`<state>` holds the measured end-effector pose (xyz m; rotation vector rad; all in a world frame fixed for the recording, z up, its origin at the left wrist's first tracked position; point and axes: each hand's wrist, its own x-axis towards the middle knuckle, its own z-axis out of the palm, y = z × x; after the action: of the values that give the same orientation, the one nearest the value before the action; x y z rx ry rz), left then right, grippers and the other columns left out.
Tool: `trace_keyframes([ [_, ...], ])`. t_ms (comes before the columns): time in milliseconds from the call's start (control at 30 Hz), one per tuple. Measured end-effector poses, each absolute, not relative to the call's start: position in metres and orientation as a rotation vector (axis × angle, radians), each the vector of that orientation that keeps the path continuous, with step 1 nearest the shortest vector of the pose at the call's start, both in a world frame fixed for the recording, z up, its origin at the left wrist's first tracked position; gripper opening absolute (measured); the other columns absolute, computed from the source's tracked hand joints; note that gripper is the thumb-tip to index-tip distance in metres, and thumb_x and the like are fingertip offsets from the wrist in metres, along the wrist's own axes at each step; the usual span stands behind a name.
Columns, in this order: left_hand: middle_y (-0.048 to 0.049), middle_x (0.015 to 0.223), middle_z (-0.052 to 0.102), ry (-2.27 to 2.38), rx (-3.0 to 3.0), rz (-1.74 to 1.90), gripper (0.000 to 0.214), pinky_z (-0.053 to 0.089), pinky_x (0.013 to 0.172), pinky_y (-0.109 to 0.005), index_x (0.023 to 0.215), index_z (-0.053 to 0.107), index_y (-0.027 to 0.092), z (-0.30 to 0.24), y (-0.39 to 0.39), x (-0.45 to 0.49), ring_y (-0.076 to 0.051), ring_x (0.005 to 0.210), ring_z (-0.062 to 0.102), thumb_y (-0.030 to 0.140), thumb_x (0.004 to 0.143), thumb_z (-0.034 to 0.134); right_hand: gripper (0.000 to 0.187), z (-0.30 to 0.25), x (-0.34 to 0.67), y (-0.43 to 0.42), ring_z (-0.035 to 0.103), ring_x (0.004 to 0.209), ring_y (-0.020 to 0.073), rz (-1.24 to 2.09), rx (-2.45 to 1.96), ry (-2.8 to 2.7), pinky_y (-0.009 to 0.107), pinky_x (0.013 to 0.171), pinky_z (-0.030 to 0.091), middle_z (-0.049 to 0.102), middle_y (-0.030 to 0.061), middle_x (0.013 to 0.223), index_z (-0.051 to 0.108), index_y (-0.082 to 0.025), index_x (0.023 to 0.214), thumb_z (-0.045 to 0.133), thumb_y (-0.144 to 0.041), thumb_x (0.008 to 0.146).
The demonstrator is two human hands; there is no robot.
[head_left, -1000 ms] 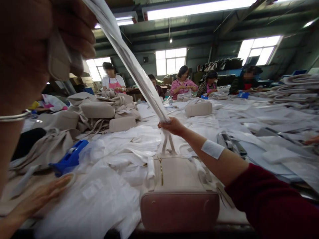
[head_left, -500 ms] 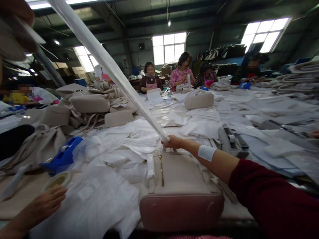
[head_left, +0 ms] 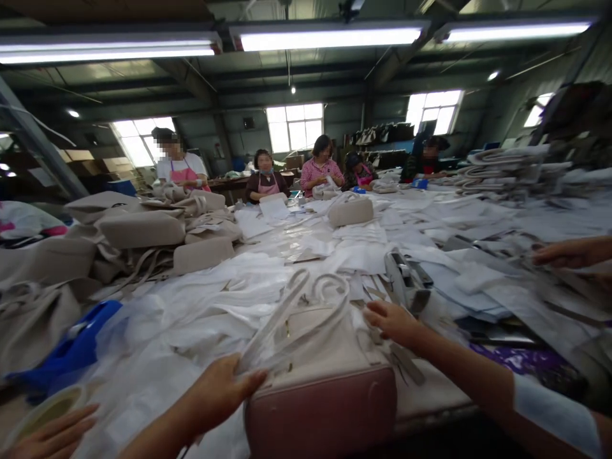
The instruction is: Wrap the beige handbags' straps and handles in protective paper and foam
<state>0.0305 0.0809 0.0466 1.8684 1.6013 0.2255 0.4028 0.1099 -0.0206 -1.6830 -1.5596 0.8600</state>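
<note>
A pale beige handbag [head_left: 325, 338] lies on the table in front of me, its dark pinkish base [head_left: 325, 411] facing me. Its long strap [head_left: 280, 306], wrapped in white material, loops loosely over the top. My left hand [head_left: 217, 392] is at the bag's near left edge, thumb spread from the fingers, some of which are hidden. Over the right side of the bag reaches my right hand [head_left: 394, 325], fingers stretched out and holding nothing. A white patch [head_left: 549, 408] is on my right forearm.
Another person's hand [head_left: 57, 433] rests by a tape roll [head_left: 50, 411] at lower left, near a blue tape dispenser [head_left: 71, 344]. Beige bags [head_left: 143, 229] are piled on the left. A grey dispenser [head_left: 406, 280] stands beyond my right hand. Another hand [head_left: 571, 252] reaches in from the right.
The wrapped strap, earlier stretched up to the upper left from my right hand, now lies looped on the bag. My right hand has let go; my left has come down. The view has shifted.
</note>
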Motion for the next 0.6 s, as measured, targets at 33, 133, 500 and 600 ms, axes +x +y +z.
trace_keyframes([
  [33,-0.0036,0.064,0.062,1.650,1.751,0.179,0.057,0.044,0.054,-0.029,0.079,0.065,0.018,0.035,0.083,0.030,-0.023,0.061,0.060,0.073,0.076,0.052,0.036,-0.025,0.401,0.090,0.070,0.077,0.0233,0.991,-1.688,-1.484,0.032,0.059,0.054,0.073,0.0112,0.093,0.069,-0.019,0.097,0.059,-0.051,0.083],
  [133,0.0011,0.053,0.051,1.700,1.494,0.145,0.069,0.031,0.043,-0.026,0.081,0.060,0.018,0.010,0.089,0.028,-0.018,0.047,0.048,0.085,0.069,0.048,0.045,-0.035,0.389,0.046,0.069,0.080,0.0216,1.549,-1.495,-1.135,0.030,0.060,0.054,0.072,0.0091,0.095,0.068,-0.022,0.097,0.054,-0.063,0.084],
  [500,-0.0097,0.074,0.075,1.224,1.012,0.620,0.048,0.057,0.072,-0.039,0.085,0.072,0.015,0.019,0.089,0.052,-0.031,0.073,0.072,0.057,0.064,0.080,0.045,-0.028,0.371,0.034,0.069,0.094,0.0246,1.702,-0.756,-0.906,0.040,0.095,0.049,0.074,0.0108,0.097,0.070,-0.014,0.110,0.062,-0.052,0.086],
  [600,-0.0098,0.072,0.076,1.343,1.076,0.702,0.050,0.056,0.060,-0.036,0.083,0.073,0.014,0.064,0.103,0.061,-0.030,0.065,0.071,0.055,0.057,0.085,0.058,-0.030,0.386,0.040,0.067,0.101,0.0266,1.643,-0.694,-0.921,0.043,0.098,0.047,0.073,0.0128,0.104,0.068,-0.016,0.116,0.046,-0.063,0.092],
])
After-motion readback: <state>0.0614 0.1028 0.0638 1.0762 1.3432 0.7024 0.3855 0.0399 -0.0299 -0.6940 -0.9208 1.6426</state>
